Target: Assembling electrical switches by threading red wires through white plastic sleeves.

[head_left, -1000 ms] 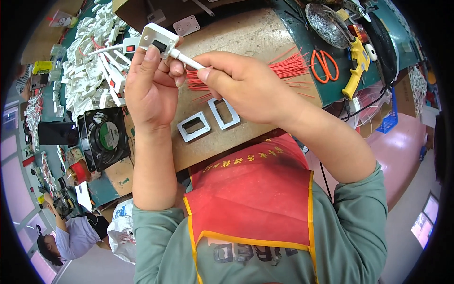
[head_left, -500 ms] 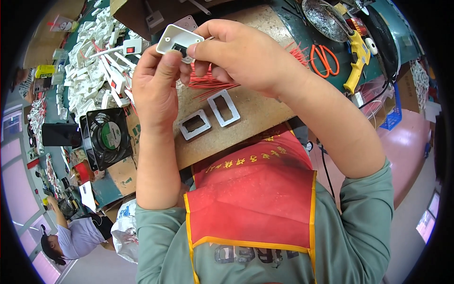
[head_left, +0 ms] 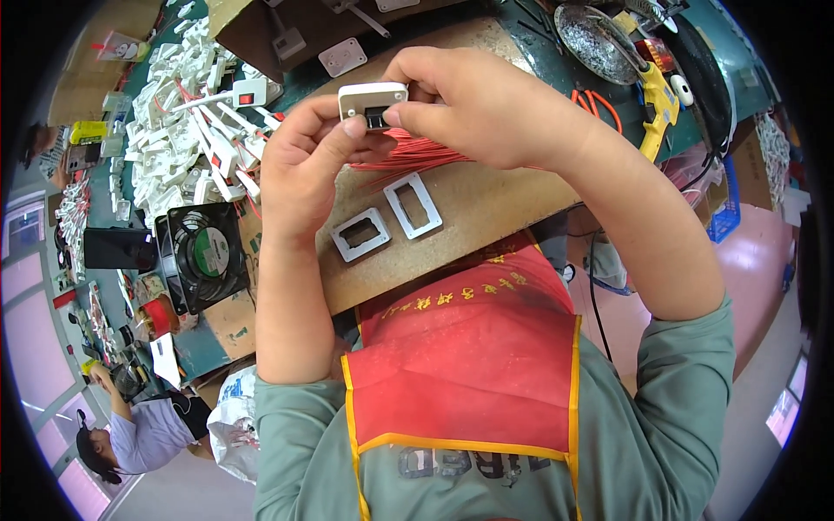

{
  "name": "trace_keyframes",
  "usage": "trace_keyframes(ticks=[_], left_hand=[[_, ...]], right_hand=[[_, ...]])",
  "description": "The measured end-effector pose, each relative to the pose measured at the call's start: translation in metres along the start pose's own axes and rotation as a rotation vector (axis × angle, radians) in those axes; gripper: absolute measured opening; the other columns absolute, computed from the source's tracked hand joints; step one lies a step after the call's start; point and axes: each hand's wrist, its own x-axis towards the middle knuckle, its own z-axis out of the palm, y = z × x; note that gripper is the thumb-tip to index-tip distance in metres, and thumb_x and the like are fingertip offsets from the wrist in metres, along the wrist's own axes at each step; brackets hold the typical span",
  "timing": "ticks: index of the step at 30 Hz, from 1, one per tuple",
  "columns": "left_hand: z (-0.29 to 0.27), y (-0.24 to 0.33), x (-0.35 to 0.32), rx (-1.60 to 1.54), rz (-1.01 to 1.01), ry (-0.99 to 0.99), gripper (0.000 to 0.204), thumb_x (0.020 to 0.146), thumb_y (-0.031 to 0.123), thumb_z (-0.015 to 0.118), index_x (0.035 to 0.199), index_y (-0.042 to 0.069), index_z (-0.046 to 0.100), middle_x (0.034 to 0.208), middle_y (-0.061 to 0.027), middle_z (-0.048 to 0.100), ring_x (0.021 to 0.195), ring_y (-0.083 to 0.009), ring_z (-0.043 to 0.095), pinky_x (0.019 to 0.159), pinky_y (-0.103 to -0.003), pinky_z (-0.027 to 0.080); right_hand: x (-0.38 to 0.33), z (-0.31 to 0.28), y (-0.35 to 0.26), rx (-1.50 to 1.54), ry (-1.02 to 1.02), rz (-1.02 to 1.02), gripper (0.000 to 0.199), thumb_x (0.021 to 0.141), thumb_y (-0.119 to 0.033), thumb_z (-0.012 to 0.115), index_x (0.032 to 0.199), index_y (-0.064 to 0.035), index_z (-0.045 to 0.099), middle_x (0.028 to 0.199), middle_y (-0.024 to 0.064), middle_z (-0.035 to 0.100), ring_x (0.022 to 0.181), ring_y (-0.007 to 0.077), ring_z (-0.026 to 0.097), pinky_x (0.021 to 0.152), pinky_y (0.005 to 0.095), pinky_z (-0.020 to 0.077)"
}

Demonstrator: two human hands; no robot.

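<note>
Casing point(head_left: 372, 95), white, is hanging above a board point(head_left: 478, 200), showing a black block point(head_left: 376, 119); my left hand point(head_left: 300, 165) and right hand point(head_left: 473, 108) are pinching its ends, partly hiding them. Around it I am seeing a carton point(head_left: 313, 22), fan point(head_left: 201, 256), red wires point(head_left: 421, 154), two frames point(head_left: 426, 230).

Yellow characters point(head_left: 466, 292) line the red apron point(head_left: 469, 373), dark letters point(head_left: 497, 465) (apparently worn) the green shirt point(head_left: 608, 451).

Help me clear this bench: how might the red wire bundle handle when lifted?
The red wire bundle looks light, its strands being thin. They're probably bendable but not limp, lying nearly straight. Strays may slip out; no tie shows.
</note>
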Motion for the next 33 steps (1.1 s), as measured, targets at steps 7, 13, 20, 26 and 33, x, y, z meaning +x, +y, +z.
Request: trace_keyframes(ticks=[7, 13, 20, 26, 33], left_hand=[[-0.002, -0.002, 0.0, 0.004, 0.011, -0.025, 0.019, 0.093, 0.003, 0.055, 0.11, -0.006, 0.054, 0.097, -0.0144, 0.067, 0.087, -0.0211, 0.068, 0.079, -0.032, 0.055], [0.003, -0.004, 0.0, 0.017, 0.028, 0.091, 0.017, 0.094, 0.003, 0.055, 0.108, -0.006, 0.054, 0.095, -0.0148, 0.067, 0.084, -0.0203, 0.068, 0.078, -0.031, 0.056], [0.008, -0.004, 0.001, 0.02, 0.077, 0.227, 0.018, 0.095, 0.004, 0.054, 0.11, -0.007, 0.054, 0.096, -0.015, 0.067, 0.085, -0.0202, 0.068, 0.078, -0.031, 0.056], [0.006, -0.007, 0.003, 0.031, 0.119, 0.262, 0.019, 0.095, 0.003, 0.053, 0.11, -0.007, 0.054, 0.098, -0.0148, 0.067, 0.085, -0.0188, 0.068, 0.077, -0.029, 0.056], [0.014, -0.005, -0.001, -0.005, 0.092, 0.253, 0.018, 0.095, 0.003, 0.054, 0.11, -0.007, 0.054, 0.098, -0.0145, 0.067, 0.085, -0.0182, 0.068, 0.078, -0.029, 0.056]], right_hand=[[0.003, -0.003, 0.002, 0.001, -0.017, -0.045, 0.02, 0.088, -0.016, 0.063, 0.097, 0.0003, 0.057, 0.075, 0.0115, 0.063, 0.067, 0.0192, 0.059, 0.062, 0.032, 0.0467], [0.009, 0.002, -0.001, 0.038, 0.005, 0.031, 0.021, 0.088, -0.017, 0.063, 0.097, 0.001, 0.056, 0.077, 0.0136, 0.064, 0.068, 0.0229, 0.061, 0.063, 0.0332, 0.0477], [0.017, 0.01, -0.012, -0.163, 0.067, 0.039, 0.023, 0.087, -0.019, 0.062, 0.097, 0.0005, 0.055, 0.083, 0.0204, 0.066, 0.079, 0.0369, 0.064, 0.068, 0.0428, 0.0491], [0.021, 0.01, -0.025, -0.248, 0.103, 0.094, 0.026, 0.087, -0.022, 0.062, 0.099, 0.0, 0.057, 0.087, 0.0216, 0.065, 0.084, 0.0397, 0.063, 0.073, 0.0451, 0.0494], [0.019, -0.005, -0.018, -0.195, -0.002, 0.057, 0.026, 0.087, -0.022, 0.058, 0.091, 0.0037, 0.061, 0.089, 0.023, 0.065, 0.09, 0.0392, 0.063, 0.08, 0.045, 0.0488]])
